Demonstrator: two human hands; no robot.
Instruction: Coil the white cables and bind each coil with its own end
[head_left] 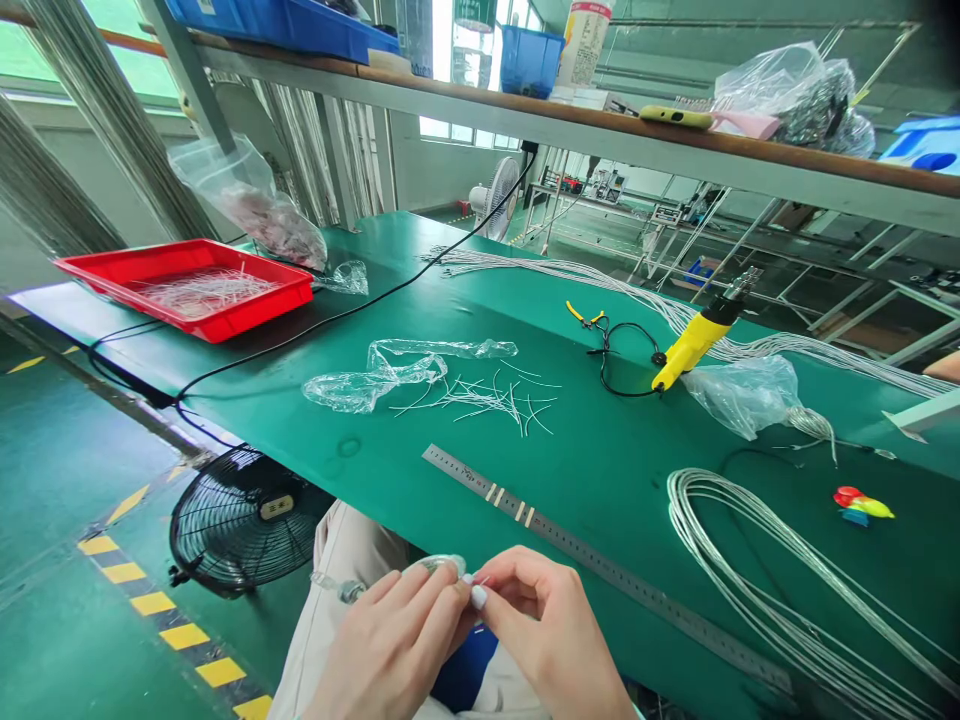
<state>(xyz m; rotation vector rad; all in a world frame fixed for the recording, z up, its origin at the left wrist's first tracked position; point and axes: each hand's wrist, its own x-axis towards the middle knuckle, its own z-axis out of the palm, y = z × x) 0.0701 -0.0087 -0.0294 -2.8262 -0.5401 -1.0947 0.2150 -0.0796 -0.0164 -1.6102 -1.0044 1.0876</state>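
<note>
My left hand and my right hand meet above my lap at the table's near edge, fingertips almost touching. Both are closed in a pinch, with white patches on the thumb tips. Behind the left fingers curves a loop of clear, shiny cable, and a clear end of it sticks out left of that hand. What lies between the fingertips is thin and mostly hidden. Just beyond the hands, a steel ruler lies slantwise on the green table, with several short pale strips on it.
Loose white wires lie beside crumpled clear plastic. A red tray with thin pieces stands at left. A yellow heat gun, yellow-handled cutters and coiled cable occupy the right. Overhead runs a shelf; a fan stands below.
</note>
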